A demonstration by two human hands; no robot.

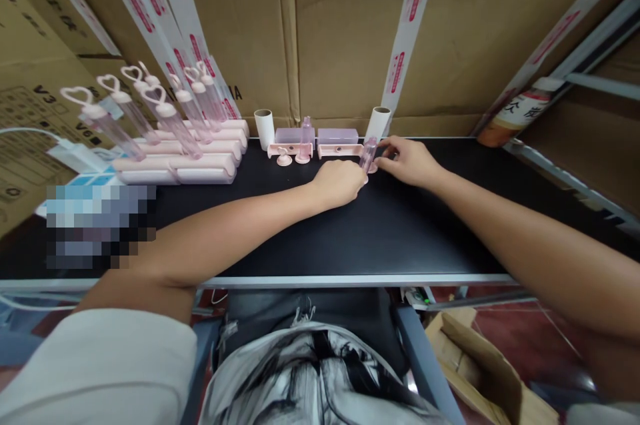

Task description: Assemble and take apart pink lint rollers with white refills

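Note:
My left hand [340, 185] is closed, with its fingertips at the lower end of a clear pink tube [369, 155], which leans slightly. Its palm side is hidden. Just to the right, my right hand [413, 161] has thumb and forefinger apart, their tips close to the tube and to a small pink round piece [373, 167]. Whether they touch either is hard to tell. Left of my hands, another clear pink tube [305, 141] stands upright beside a pink heart-topped cap [284, 157]. Behind them lie two pale pink bars [340, 151] and two translucent purple blocks [338, 136].
White cylinders [265, 130] stand at either end of the parts. On the left, several tubes with heart-shaped tops [160, 105] rise from pink bases [205, 168]. A drink bottle [520, 111] leans at the right. Cardboard [340, 25] walls the back; an opened carton [470, 358] sits below.

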